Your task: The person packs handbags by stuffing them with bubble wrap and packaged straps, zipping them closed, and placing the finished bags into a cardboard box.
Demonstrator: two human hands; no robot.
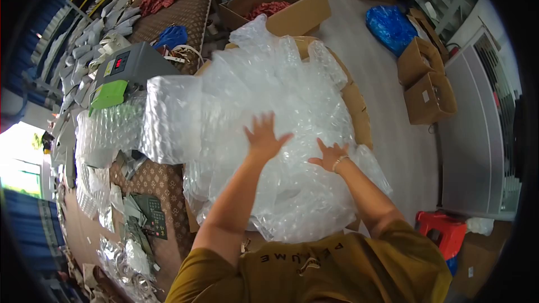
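Across the chest of the wearer's olive-brown shirt (337,278) runs dark capital lettering (273,258), upside down from this viewpoint. A "P" and an "E" can be made out at one end and "UME" at the other; the letters between are lost in the folds. On the grey machine (143,64) at left, a small display (118,63) glows with red digits, too blurred to read. A white label (425,96) on an open brown carton (441,106) at right is also too small to read.
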